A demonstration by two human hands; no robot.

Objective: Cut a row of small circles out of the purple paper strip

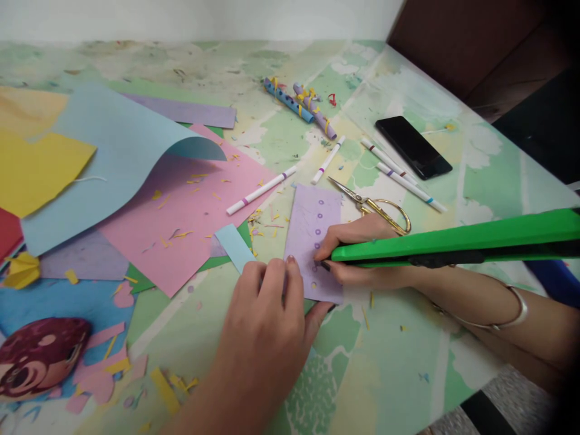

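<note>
A small lilac paper strip [312, 229] with a row of drawn purple circles lies on the patterned table [399, 338]. My left hand [267, 314] presses flat on its lower left edge, fingers together and stretched. My right hand [357, 254] is closed round a dark-tipped pen, whose tip touches the strip near the lowest circles. A long green object [457, 241] crosses over my right hand and hides most of the pen. A bangle [507, 314] sits on my right wrist.
Gold-handled scissors [376, 205] lie just beyond my right hand. White markers [260, 191], a black phone [412, 147] and two rolled paper tubes [301, 103] lie further back. Pink [181, 223], blue [113, 157] and yellow [31, 169] sheets and scraps cover the left.
</note>
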